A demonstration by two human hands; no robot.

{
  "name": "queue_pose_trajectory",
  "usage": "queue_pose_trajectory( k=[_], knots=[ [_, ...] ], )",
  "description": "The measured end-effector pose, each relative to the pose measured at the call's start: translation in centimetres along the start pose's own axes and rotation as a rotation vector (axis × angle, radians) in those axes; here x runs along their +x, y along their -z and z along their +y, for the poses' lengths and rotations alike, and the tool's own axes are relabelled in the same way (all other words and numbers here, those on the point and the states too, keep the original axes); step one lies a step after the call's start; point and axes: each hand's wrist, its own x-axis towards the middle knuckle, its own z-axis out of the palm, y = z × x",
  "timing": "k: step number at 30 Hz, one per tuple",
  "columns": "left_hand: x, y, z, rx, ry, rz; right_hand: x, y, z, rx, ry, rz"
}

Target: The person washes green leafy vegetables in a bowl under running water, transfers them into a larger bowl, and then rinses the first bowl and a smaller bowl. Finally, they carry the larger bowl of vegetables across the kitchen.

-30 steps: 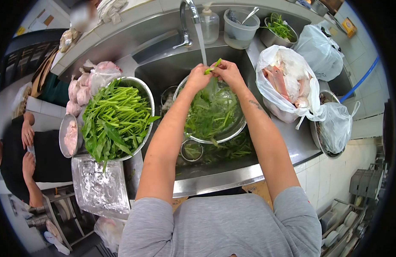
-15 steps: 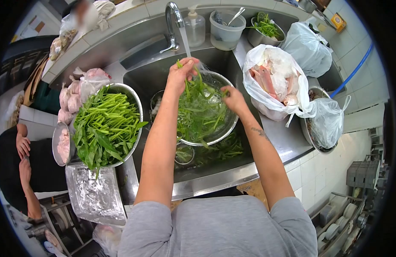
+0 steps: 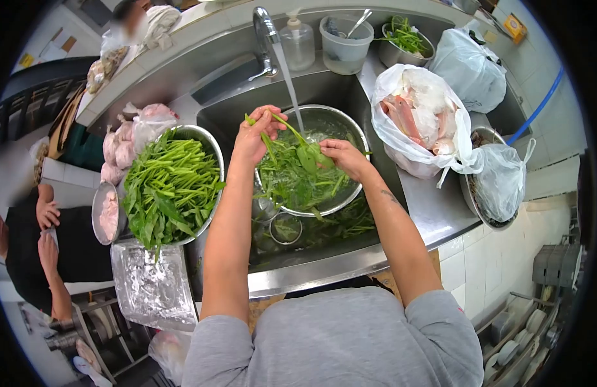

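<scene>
Over a metal basin (image 3: 354, 197) in the sink, my left hand (image 3: 254, 137) pinches the stems of a leafy green sprig (image 3: 309, 157). My right hand (image 3: 347, 158) has its fingers closed on the sprig's leafy end. More loose greens (image 3: 292, 184) float in the water inside the basin. From the curved faucet (image 3: 265, 29), a stream of water (image 3: 289, 80) falls into the basin between my hands. A small metal cup (image 3: 285, 241) and sunken greens (image 3: 353, 219) lie in the sink in front of the basin.
At left stand a bowl heaped with greens (image 3: 166, 184), a small bowl of pink meat (image 3: 109, 213) and a foil-like tray (image 3: 150, 280). A bag of fish and ice (image 3: 414, 119) sits right. Behind are a soap bottle (image 3: 297, 45) and a plastic tub (image 3: 345, 48). Another person's arms (image 3: 50, 251) show at left.
My left hand has moved left and lower, away from the faucet stream. My right hand has come inward to the sprig, which is now raised and stretched between both hands.
</scene>
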Motion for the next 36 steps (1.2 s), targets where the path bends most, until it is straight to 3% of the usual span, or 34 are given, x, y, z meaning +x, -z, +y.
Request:
queue_pose_trajectory(
  k=[4, 6, 8, 10, 12, 14, 16, 18, 21, 22, 24, 25, 26, 27, 28, 30, 32, 33, 35, 36],
  knots=[
    [-2.2, -0.3, -0.7, 0.067, -0.003, 0.130, -1.8, -2.0, -1.1, 0.149, -0.051, 0.043],
    [-3.5, -1.3, -0.8, 0.245, -0.024, 0.170, -1.3, -1.1, 0.9, -0.043, -0.127, 0.066],
    [-5.3, -4.7, 1.0, 0.444, -0.096, 0.167, -0.9, 0.0, 1.5, -0.622, -0.254, -0.108],
    [-6.5, -6.8, 3.8, 0.413, -0.065, 0.144, -0.8, 1.4, 4.1, -0.766, -0.254, -0.097],
    [-7.4, -7.8, 7.5, 0.616, -0.186, 0.154, -0.2, 2.6, 6.7, -0.927, -0.219, -0.074],
    [-8.5, -7.8, 12.5, 1.059, -0.364, 0.192, 0.1, 3.4, 8.6, -1.098, -0.158, -0.042],
    [-10.7, -10.0, 19.4, 1.324, -0.167, 0.283, 0.0, 2.5, 8.8, -1.212, -0.185, -0.006],
    [-11.2, -8.7, 23.6, 1.528, -0.131, 0.276, 0.8, 3.3, 10.9, -1.302, -0.154, 0.041],
    [-11.9, -5.1, 27.0, 1.642, -0.044, 0.168, 3.4, 3.0, 12.1, -1.272, -0.285, 0.007],
    [-12.1, -2.8, 26.9, 1.672, -0.042, 0.113, 4.4, 2.9, 12.6, -1.245, -0.335, -0.028],
    [-12.9, 1.5, 25.1, 1.570, 0.022, 0.083, 4.6, 0.6, 12.9, -1.307, -0.171, 0.026],
    [-13.4, 5.2, 23.3, 1.670, -0.007, 0.102, 4.4, -0.6, 13.3, -1.334, -0.093, 0.050],
    [-14.3, 7.6, 20.6, 1.603, 0.068, 0.221, 4.2, -1.4, 14.2, -1.390, -0.134, 0.039],
    [-15.3, 12.7, 17.3, 1.611, -0.039, 0.186, 4.1, -2.2, 15.0, -1.446, -0.175, 0.028],
    [-15.8, 13.0, 16.2, 1.613, 0.061, 0.194, 4.4, -2.8, 15.4, -1.506, -0.212, 0.019],
    [-16.3, 12.8, 15.7, 1.531, -0.163, 0.352, 4.9, -3.4, 14.7, -1.561, -0.435, -0.095],
    [-16.1, 7.2, 17.8, 1.326, -0.231, 0.487, 4.9, -3.3, 14.2, -1.579, -0.551, -0.109],
    [-16.1, 5.5, 18.3, 1.521, -0.405, 0.525, 4.9, -2.8, 13.9, -1.576, -0.490, -0.027],
    [-16.5, 1.6, 18.8, 1.654, -0.509, 0.567, 4.9, -1.4, 13.5, -1.553, -0.357, 0.140],
    [-16.8, -0.1, 18.1, 1.720, -0.567, 0.586, 4.8, -1.4, 12.8, -1.541, -0.414, 0.091]
  ],
)
